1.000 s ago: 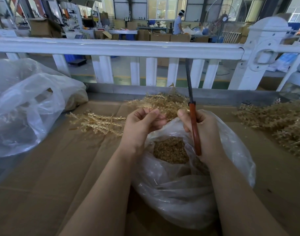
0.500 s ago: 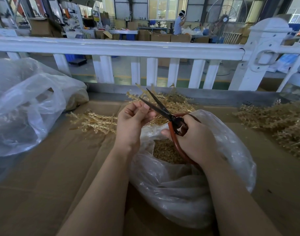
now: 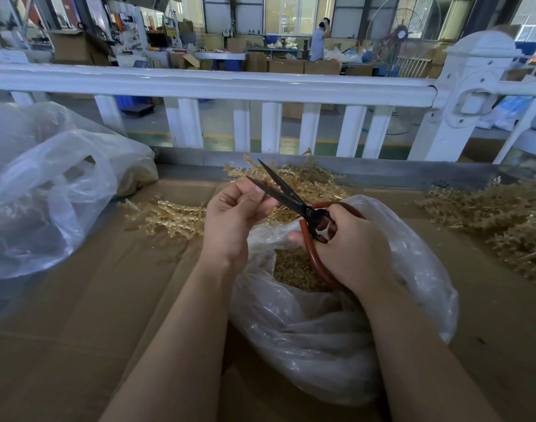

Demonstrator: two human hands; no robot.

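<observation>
My right hand (image 3: 349,251) grips the red-brown handles of a pair of scissors (image 3: 288,197), whose dark blades stand apart and point up and to the left. My left hand (image 3: 233,217) is held just left of the blades with its fingers curled in, fingertips touching the lower blade; whether it pinches a small piece I cannot see. Both hands hover over a clear plastic bag (image 3: 337,324) with a heap of small tan cut pieces (image 3: 294,269) inside.
Tan plastic sprue branches (image 3: 169,214) lie on the cardboard-covered table (image 3: 78,330) behind the hands, with a larger pile (image 3: 504,226) at the right. A big clear bag (image 3: 38,190) sits at the left. A white railing (image 3: 230,83) runs along the table's far edge.
The scissors swung from upright with blades together to tilted left with blades apart. My right hand shifted its hold onto the handles, and my left hand stayed near the blades.
</observation>
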